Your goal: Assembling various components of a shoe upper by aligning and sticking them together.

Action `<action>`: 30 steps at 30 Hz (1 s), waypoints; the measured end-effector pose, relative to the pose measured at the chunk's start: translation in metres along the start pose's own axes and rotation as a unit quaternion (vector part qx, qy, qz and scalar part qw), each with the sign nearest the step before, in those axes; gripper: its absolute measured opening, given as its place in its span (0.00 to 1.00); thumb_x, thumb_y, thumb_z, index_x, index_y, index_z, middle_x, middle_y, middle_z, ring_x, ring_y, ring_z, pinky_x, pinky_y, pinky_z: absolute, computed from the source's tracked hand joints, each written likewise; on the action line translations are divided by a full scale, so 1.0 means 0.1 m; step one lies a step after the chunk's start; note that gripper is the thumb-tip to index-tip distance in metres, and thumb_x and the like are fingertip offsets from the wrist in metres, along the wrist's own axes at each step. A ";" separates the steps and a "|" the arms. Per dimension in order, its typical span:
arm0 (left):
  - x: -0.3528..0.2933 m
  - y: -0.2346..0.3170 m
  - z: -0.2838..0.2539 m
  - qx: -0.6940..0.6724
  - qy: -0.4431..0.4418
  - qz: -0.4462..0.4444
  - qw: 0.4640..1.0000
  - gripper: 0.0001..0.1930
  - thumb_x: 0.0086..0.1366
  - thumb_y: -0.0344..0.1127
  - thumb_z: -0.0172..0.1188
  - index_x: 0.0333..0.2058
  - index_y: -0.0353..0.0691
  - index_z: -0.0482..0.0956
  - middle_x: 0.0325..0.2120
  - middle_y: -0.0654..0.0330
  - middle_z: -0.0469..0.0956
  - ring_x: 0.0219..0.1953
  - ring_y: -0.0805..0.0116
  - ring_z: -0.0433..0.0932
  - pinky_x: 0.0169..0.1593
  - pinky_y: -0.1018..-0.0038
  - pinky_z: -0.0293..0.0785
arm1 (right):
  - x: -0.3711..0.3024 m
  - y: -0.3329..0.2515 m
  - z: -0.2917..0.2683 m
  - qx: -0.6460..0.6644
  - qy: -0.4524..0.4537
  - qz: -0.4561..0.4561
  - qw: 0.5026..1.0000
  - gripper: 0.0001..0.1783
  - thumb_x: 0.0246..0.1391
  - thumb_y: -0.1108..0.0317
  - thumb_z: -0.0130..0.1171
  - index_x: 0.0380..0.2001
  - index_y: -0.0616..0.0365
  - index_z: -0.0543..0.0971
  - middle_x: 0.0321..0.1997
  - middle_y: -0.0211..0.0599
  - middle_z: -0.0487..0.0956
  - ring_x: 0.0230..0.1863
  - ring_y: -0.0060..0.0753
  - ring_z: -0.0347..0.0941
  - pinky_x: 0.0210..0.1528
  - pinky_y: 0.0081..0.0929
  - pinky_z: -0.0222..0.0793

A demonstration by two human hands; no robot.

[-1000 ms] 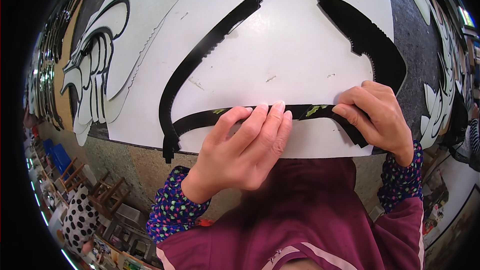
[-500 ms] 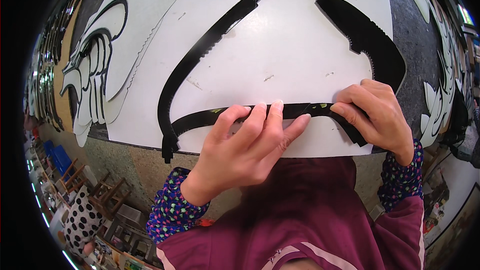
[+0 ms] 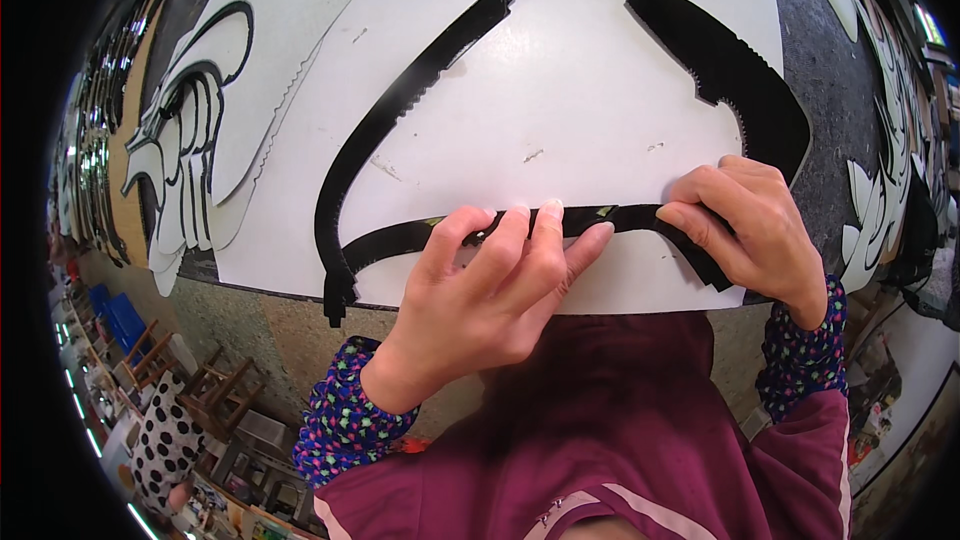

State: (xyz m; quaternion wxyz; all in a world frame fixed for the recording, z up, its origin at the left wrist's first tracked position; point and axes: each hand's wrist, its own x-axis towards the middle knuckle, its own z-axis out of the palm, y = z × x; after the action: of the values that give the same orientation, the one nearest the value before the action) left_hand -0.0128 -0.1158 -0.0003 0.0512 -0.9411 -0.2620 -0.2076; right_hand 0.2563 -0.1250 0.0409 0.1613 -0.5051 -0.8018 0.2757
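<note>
A narrow black curved strip (image 3: 390, 239), shiny in places, arches along the near edge of a white board (image 3: 560, 120). My left hand (image 3: 490, 285) rests on its middle with fingers apart, fingertips and thumb pressing it down. My right hand (image 3: 745, 230) pinches the strip's right part between thumb and bent fingers; its end shows below the hand. At the left, the strip meets a longer black curved band (image 3: 355, 150) with a notched inner edge. A wider black curved piece (image 3: 745, 70) lies beyond my right hand, partly hidden by it.
Pale cut shapes with dark outlines (image 3: 190, 110) lie stacked at the left of the board. More pale pieces (image 3: 875, 190) lie on the dark table (image 3: 820, 70) at the right. A wooden stool (image 3: 218, 385) and a blue crate (image 3: 125, 315) stand on the floor at lower left.
My left fingers have shifted very slightly left along the strip. My right hand keeps its pinch in nearly the same place, and shiny spots on the strip look different.
</note>
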 end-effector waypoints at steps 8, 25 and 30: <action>0.02 0.00 -0.03 0.005 -0.008 -0.004 1.000 0.19 0.60 0.31 0.64 0.50 0.58 0.86 0.43 0.66 0.78 0.42 0.72 0.72 0.45 0.70 0.72 | -0.01 -0.01 0.01 -0.008 0.004 0.009 1.000 0.06 0.54 0.70 0.65 0.28 0.59 0.79 0.23 0.35 0.76 0.22 0.37 0.67 0.26 0.33 0.62; 0.06 0.05 -0.08 0.029 -0.052 0.002 0.998 0.22 0.62 0.29 0.58 0.54 0.57 0.84 0.44 0.64 0.76 0.45 0.69 0.71 0.48 0.68 0.71 | 0.03 -0.02 0.03 -0.022 0.010 0.003 1.000 0.07 0.54 0.68 0.65 0.27 0.57 0.77 0.19 0.36 0.73 0.20 0.42 0.68 0.26 0.35 0.62; 0.12 0.18 -0.09 0.071 -0.063 -0.037 0.995 0.23 0.62 0.28 0.57 0.55 0.55 0.83 0.43 0.62 0.74 0.45 0.66 0.71 0.49 0.65 0.71 | 0.05 -0.04 0.01 -0.039 0.015 0.004 0.999 0.09 0.58 0.64 0.62 0.27 0.55 0.75 0.16 0.37 0.72 0.20 0.43 0.73 0.27 0.36 0.67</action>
State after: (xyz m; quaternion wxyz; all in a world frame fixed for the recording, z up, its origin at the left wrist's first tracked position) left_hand 0.0029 -0.1272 0.0131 0.0936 -0.9359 -0.3137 -0.1301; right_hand 0.2501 -0.1219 0.0426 0.1526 -0.5183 -0.8075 0.2368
